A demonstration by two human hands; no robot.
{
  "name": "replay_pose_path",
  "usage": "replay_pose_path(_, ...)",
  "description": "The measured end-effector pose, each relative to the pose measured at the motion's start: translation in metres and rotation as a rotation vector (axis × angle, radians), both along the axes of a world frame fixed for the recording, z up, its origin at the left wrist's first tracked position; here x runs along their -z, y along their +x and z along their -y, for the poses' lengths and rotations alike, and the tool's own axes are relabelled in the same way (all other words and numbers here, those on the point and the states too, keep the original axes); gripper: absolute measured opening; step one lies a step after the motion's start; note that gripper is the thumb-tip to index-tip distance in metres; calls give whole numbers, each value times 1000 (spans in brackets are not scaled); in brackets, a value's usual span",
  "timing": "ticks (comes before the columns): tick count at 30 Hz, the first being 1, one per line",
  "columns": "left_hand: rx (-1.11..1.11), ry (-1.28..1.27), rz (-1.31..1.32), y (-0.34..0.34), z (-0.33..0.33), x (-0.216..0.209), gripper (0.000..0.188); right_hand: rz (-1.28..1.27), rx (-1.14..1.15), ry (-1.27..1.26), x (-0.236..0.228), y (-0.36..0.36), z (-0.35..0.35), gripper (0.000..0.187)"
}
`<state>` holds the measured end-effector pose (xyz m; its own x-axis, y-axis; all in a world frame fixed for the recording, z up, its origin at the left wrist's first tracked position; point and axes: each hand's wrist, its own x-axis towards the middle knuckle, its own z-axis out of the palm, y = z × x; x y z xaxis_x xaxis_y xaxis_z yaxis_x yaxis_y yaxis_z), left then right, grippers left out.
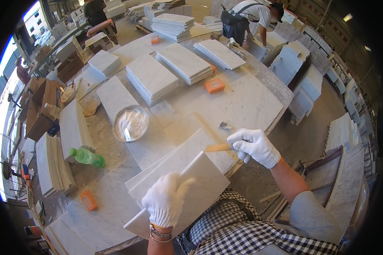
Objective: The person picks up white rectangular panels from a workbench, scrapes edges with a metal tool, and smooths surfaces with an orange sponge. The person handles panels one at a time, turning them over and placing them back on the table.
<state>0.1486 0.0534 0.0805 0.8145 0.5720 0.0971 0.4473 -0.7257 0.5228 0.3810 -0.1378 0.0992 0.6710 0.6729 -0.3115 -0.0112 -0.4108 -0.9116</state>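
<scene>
My left hand (165,200), in a white knit glove, grips the long edge of a white marble tile (206,178), its thumb lying across the face. The tile is tilted over other marble slabs (170,159) at the table's near edge. To the right of the tile's far end, my right hand (256,148), gloved too, pinches a flat tan strip (218,147); I cannot make out whether it is a blade or an abrasive piece. The strip's end reaches toward the tiles. Some of the right fingers are hidden behind the hand.
A bowl (132,123) of white paste or powder stands left of centre, a spatula (127,134) in it. A green bottle (87,157) lies nearby. Orange blocks (215,86) and stacked tiles (152,78) surround the work area. A co-worker (253,19) bends over slabs beyond the table.
</scene>
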Motion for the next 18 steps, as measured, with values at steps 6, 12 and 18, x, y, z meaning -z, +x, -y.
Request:
replay_pose_path(6, -13, 13, 32, 1, 0, 2, 42, -5, -27, -11, 5, 2, 0, 27)
replay_pose_path(12, -19, -13, 7, 1, 0, 1, 40, 18, 56, 8, -8, 11, -6, 27)
replay_pose_path(18, 15, -56, -89, 2, -2, 2, 41, 212, -74, 85, -8, 19, -74, 27)
